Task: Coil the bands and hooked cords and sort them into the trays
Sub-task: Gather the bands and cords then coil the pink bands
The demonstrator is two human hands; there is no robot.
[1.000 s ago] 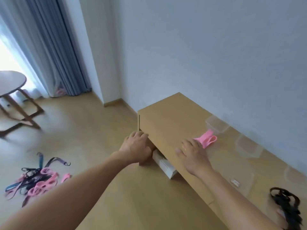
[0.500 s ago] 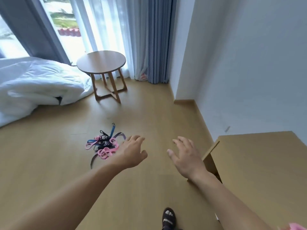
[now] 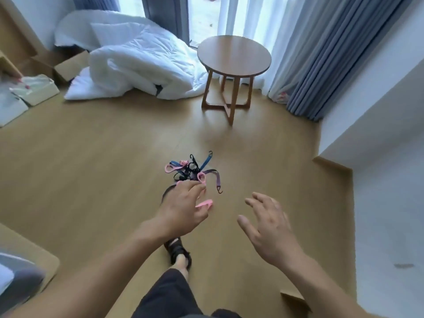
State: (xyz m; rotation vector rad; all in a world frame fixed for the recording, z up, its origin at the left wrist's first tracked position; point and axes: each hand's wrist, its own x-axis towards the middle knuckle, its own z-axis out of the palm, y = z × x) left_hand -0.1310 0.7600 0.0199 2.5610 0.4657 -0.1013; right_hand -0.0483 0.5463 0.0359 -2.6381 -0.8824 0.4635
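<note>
A tangled pile of bands and hooked cords (image 3: 191, 169), pink, blue, black and purple, lies on the wooden floor in the middle of the view. A purple cord with a black hook (image 3: 218, 182) trails off its right side. My left hand (image 3: 183, 208) reaches out over the near edge of the pile, fingers relaxed and holding nothing; a pink band (image 3: 205, 204) shows just beyond its fingers. My right hand (image 3: 267, 226) hovers open to the right of the pile, apart from it. The trays are out of view.
A round wooden side table (image 3: 234, 56) stands beyond the pile, with a white duvet (image 3: 137, 58) heaped on the floor to its left and grey curtains (image 3: 330, 56) at the right. My sandalled foot (image 3: 179, 253) is planted below the left hand. A white wall corner (image 3: 378, 157) juts in at right.
My view has swung left from the low cabinet to the floor. Both hands have left the cabinet and now reach toward the pile, which is much closer.
</note>
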